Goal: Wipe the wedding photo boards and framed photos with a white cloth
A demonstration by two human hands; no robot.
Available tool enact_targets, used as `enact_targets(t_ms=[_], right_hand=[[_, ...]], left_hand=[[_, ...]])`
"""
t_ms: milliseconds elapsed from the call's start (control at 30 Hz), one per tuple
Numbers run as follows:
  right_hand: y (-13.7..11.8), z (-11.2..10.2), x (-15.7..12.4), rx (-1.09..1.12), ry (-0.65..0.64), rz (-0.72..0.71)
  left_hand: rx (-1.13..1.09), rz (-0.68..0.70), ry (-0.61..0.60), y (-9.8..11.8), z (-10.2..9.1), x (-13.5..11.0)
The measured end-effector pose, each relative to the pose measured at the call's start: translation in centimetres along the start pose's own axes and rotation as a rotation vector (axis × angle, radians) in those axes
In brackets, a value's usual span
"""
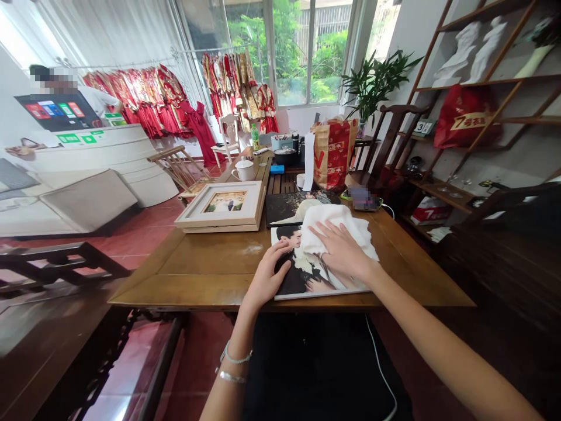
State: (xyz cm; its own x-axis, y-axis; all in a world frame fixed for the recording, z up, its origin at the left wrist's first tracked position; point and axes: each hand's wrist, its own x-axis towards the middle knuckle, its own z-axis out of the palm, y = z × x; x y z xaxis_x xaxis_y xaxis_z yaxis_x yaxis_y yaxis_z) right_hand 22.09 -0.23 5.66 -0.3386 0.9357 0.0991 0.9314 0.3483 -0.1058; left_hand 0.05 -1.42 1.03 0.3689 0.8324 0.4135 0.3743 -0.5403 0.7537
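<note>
A large photo print [307, 275] lies flat at the near edge of the wooden table [210, 269]. My right hand [344, 251] lies flat, fingers spread, pressing a white cloth [337, 225] onto the print. My left hand [267, 275] rests on the print's left edge, fingers curled over it, holding it down. A second dark print [284, 207] lies just behind the first.
A stack of white picture frames [225, 207] sits at the table's left. Farther back stand a white mug [244, 169], a red patterned bag [335, 152], a phone [363, 199] and a pot. Dark wooden chairs flank the table; shelves stand right. A person stands behind a white counter far left.
</note>
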Motion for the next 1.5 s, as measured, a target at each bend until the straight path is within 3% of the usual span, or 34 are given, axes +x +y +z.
enact_targets(t_ms=[200,333,500,667,800,933,1067,1167,1333,1500], right_hand=[[-6.0,0.2,-7.6,0.003,0.003,-0.14],[-7.9,-0.6,-10.4,0.067,-0.061,-0.203],[-5.0,-1.7,-8.7,0.087,-0.086,-0.127],[-0.3,-1.4,-4.2,-0.086,-0.009,0.156],[-0.2,-1.1,-1.6,-0.16,0.046,0.273],[-4.3,-0.8,-2.2,-0.174,0.044,0.205],[-9.1,-1.0,-5.6,-0.138,-0.033,0.011],[-10.9,-1.5,-8.1,-0.035,-0.113,-0.159],[-9.0,-2.4,-9.9,0.19,-0.137,-0.304],[-5.2,-3.0,-9.9,0.193,-0.161,-0.175]], left_hand=[[-0.014,0.008,0.013,0.0,0.1,0.2],[-0.008,0.004,0.022,-0.1,0.0,0.1],[0.007,0.002,0.013,-0.1,0.0,0.0],[-0.006,0.0,0.009,-0.1,-0.1,0.0],[-0.029,-0.008,0.009,-0.1,-0.1,0.0],[-0.069,-0.038,0.034,0.3,0.0,0.1],[-0.113,-0.082,0.048,0.8,0.0,0.2],[-0.145,-0.16,0.069,0.9,-0.1,0.1],[-0.156,-0.19,0.078,0.9,-0.2,0.1],[-0.085,-0.13,0.065,0.5,0.0,0.0]])
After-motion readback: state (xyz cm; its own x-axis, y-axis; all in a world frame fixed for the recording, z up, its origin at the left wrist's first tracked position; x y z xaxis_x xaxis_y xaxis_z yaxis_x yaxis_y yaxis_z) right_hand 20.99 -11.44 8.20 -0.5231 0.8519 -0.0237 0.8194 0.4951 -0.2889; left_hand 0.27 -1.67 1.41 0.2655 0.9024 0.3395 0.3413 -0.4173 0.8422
